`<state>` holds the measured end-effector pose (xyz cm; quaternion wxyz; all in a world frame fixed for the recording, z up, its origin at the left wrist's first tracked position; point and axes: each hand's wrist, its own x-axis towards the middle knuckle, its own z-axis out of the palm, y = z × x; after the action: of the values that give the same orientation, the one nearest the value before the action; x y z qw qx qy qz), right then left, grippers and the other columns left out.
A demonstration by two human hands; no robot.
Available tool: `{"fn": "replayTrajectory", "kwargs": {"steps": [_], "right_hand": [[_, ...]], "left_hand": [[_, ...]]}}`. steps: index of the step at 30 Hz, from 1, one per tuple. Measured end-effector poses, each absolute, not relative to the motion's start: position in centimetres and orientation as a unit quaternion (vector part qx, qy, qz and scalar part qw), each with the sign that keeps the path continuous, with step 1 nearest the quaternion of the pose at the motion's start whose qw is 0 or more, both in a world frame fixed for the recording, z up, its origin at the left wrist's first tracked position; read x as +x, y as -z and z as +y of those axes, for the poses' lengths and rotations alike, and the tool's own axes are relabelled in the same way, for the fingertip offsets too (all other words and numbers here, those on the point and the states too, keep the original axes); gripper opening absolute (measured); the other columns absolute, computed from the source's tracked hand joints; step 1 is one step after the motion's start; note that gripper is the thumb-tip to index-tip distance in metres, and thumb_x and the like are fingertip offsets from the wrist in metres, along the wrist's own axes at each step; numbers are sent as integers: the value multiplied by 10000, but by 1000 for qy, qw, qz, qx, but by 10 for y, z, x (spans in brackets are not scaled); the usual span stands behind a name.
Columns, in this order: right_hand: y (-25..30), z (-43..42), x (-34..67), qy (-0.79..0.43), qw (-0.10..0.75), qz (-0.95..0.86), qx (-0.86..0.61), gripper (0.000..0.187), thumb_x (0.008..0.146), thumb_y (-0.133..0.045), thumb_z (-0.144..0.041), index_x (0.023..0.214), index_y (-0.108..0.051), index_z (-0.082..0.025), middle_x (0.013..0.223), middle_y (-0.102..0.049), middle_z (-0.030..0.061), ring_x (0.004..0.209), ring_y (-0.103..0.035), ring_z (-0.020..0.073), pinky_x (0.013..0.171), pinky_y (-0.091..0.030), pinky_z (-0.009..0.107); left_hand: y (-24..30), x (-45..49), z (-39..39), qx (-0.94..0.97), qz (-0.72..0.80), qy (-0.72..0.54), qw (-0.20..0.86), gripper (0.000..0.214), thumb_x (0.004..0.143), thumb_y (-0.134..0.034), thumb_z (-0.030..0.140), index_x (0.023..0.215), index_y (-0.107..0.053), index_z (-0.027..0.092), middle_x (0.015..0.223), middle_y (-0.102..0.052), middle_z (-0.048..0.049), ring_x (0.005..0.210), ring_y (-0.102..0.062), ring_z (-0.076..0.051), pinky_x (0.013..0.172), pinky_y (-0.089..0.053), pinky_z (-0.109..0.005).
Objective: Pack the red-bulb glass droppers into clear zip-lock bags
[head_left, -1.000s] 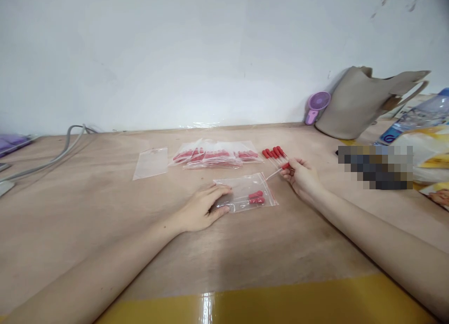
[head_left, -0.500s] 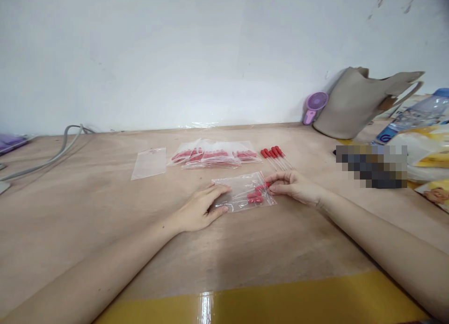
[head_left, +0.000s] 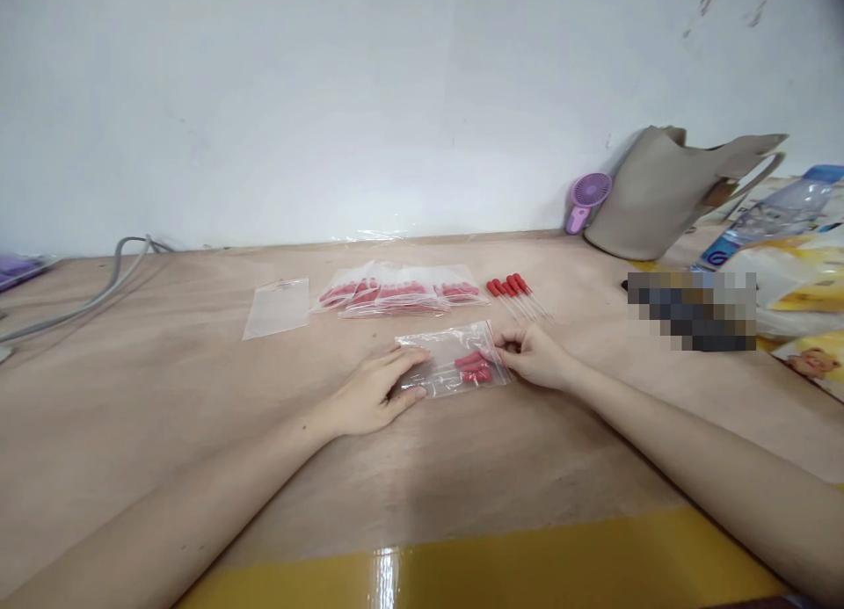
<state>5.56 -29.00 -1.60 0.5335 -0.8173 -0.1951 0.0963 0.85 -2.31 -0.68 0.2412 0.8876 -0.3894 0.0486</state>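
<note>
A small clear zip bag (head_left: 446, 354) lies on the wooden table (head_left: 198, 416) with three red-capped droppers (head_left: 473, 368) inside. My left hand (head_left: 375, 391) rests on the bag's left end, its fingers flat and spread, pinning it down. My right hand (head_left: 535, 354) is at the bag's right, open end, its fingers curled and pinched at the opening. Just behind, a loose row of several red-capped droppers (head_left: 511, 289) lies on the table.
A pile of filled bags (head_left: 396, 294) and an empty clear bag (head_left: 278, 308) lie further back. A beige bag (head_left: 673, 192), a purple hand fan (head_left: 585, 198), a water bottle (head_left: 765, 218) and yellow packets (head_left: 801, 279) crowd the right. A grey cable (head_left: 92, 284) runs at the left.
My right hand picked a dropper from the loose row, carried it to the bag's opening and slid it in. The bag now holds three droppers. My left hand stayed put.
</note>
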Motion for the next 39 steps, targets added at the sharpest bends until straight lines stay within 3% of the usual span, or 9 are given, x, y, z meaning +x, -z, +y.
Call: {"fn": "replayTrajectory", "kwargs": {"steps": [5,8,12,16,20,27,33,39], "right_hand": [[12,-301,57,-147,533,-217,-805,347,641,-661,-511,689,-660,-167,638,-632,9,548,-517,102,539,-399,249],[15,-311,68,-66,521,-168,-835,331,651,-654,-483,751,-668,-167,715,-659,38,613,-562,138,596,-434,283],[14,-325,95,107,389,-71,-912,247,668,-627,-410,742,-647,-175,635,-613,25,554,-519,145,528,-385,281],[2,-327,122,190,270,6,-944,201,710,-566,-380,738,-616,-187,724,-635,62,650,-562,177,556,-382,283],[-7,-318,137,144,210,69,-965,243,697,-576,-423,698,-610,-182,762,-652,102,722,-595,220,585,-405,300],[-9,-312,142,105,197,123,-967,247,731,-543,-411,698,-636,-185,842,-675,131,814,-619,260,629,-421,323],[-28,-322,134,182,272,67,-943,222,724,-586,-414,682,-596,-196,770,-653,99,713,-593,224,594,-418,320],[-33,-316,102,179,600,-37,-779,321,721,-617,-508,731,-506,-206,648,-602,28,430,-448,89,393,-341,237]], "left_hand": [[9,9,-23,884,-400,-50,237,376,905,-481,286,1269,-459,193,1259,-548,-82,1173,-500,-211,1062,-329,-423],[10,11,-22,889,-393,-47,230,366,911,-474,310,1259,-497,197,1306,-513,-89,1210,-475,-218,1071,-315,-438],[11,11,-21,892,-389,-42,225,366,918,-461,317,1266,-512,215,1334,-490,-84,1228,-461,-224,1067,-320,-448],[13,10,-20,890,-391,-47,228,368,915,-464,312,1269,-514,221,1328,-498,-80,1216,-474,-223,1065,-327,-447],[13,10,-20,893,-387,-45,226,373,912,-467,318,1264,-519,207,1327,-499,-85,1219,-471,-225,1076,-306,-458],[12,11,-21,895,-383,-45,225,377,911,-470,325,1268,-518,212,1331,-497,-78,1229,-460,-225,1073,-314,-446],[12,10,-21,895,-384,-42,223,380,913,-468,328,1274,-510,215,1333,-495,-78,1228,-461,-227,1075,-304,-454],[12,11,-22,893,-387,-48,224,372,912,-467,320,1263,-520,212,1323,-503,-78,1218,-468,-225,1054,-340,-439]]}}
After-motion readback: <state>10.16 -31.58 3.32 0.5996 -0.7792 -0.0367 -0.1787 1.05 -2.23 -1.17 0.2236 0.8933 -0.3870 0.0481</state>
